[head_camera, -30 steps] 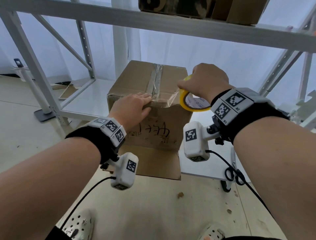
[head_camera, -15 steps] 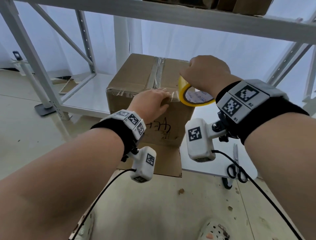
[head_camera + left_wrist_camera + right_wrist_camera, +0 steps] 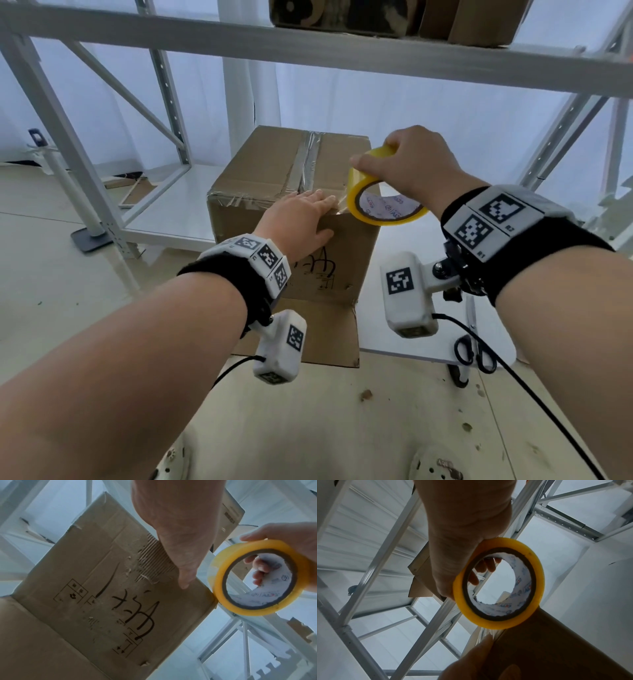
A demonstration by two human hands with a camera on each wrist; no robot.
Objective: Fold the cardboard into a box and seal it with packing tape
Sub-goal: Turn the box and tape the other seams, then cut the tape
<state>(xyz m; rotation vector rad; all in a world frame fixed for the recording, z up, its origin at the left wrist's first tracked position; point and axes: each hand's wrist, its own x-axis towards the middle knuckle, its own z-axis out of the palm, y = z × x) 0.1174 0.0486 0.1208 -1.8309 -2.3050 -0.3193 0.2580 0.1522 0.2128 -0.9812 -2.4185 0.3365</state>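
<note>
A brown cardboard box (image 3: 274, 171) stands on a low white shelf, its top seam taped and a clear strip running along its near top edge. My left hand (image 3: 301, 219) lies flat on that edge near the right corner, fingers straight, pressing the tape down; the left wrist view shows the thumb on the box's front face (image 3: 106, 601) beside black handwriting. My right hand (image 3: 411, 168) grips a yellow tape roll (image 3: 380, 202) just off the box's right corner, fingers through its core (image 3: 498, 582). Tape stretches from the roll to the box edge.
A bottom flap of the box (image 3: 318, 332) hangs over the shelf's front edge. Black-handled scissors (image 3: 474, 349) lie on the white shelf (image 3: 407, 260) at the right. White rack uprights (image 3: 65, 144) stand left and right, a crossbeam (image 3: 308, 44) overhead with boxes on it.
My left hand has slid rightward along the near top edge, smoothing the tape, from the middle seam toward the right corner. The right hand with the roll has stayed off the right corner.
</note>
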